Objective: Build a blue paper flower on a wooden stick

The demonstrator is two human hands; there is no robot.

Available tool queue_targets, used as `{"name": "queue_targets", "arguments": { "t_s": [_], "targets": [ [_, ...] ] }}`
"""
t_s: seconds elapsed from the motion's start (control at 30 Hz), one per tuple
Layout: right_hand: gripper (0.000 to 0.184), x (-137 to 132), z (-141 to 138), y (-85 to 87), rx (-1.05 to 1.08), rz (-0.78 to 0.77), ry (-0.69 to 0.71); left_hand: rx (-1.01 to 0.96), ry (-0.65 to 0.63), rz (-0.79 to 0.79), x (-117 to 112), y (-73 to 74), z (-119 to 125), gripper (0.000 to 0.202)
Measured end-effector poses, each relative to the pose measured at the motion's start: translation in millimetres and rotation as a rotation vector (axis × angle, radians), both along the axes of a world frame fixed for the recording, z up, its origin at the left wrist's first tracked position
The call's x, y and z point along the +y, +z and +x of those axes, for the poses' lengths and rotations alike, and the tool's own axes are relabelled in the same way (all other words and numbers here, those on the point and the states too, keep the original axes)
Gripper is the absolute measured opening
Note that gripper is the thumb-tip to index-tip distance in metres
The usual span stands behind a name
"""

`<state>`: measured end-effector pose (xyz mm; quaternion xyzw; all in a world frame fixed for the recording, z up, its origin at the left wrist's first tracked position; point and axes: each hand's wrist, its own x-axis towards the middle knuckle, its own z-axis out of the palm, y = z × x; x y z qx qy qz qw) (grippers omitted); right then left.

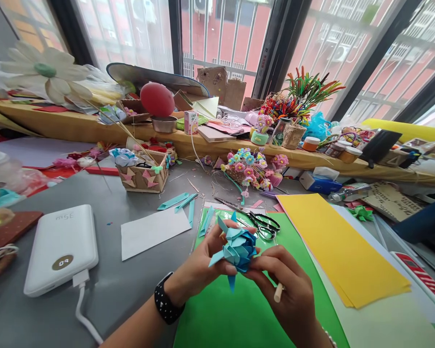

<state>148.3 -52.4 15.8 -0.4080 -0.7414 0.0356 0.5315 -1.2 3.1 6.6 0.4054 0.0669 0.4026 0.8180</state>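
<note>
My left hand point(201, 263) is closed around a folded paper flower point(236, 247) in light and dark blue, with pointed strips sticking out of it. A wooden stick point(278, 293) is tucked in my right hand point(290, 282), its blunt end poking out below the fingers. That hand's thumb and forefinger meet at the flower's right edge; whether they pinch a petal I cannot tell. Both hands are above a green sheet point(210, 319). Just beyond the flower lie black-handled scissors point(264, 224). Folded light-blue paper strips point(177, 200) rest to the upper left.
A white paper point(154, 234) and a white power bank point(63, 249) with a cable lie to the left. Yellow sheets point(340, 251) are on the right. At the back stand a cardboard box point(145, 176), crocheted flowers point(248, 166) and a crowded ledge point(112, 137).
</note>
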Motion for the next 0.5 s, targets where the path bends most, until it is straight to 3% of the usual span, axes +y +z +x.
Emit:
{"name": "queue_targets", "arguments": {
  "t_s": [0.5],
  "targets": [
    [0.011,-0.5,-4.5,-1.0,0.061,-0.068,-0.039,0.135,0.056,0.085,0.9,-1.7,-1.1,0.051]
  ]
}}
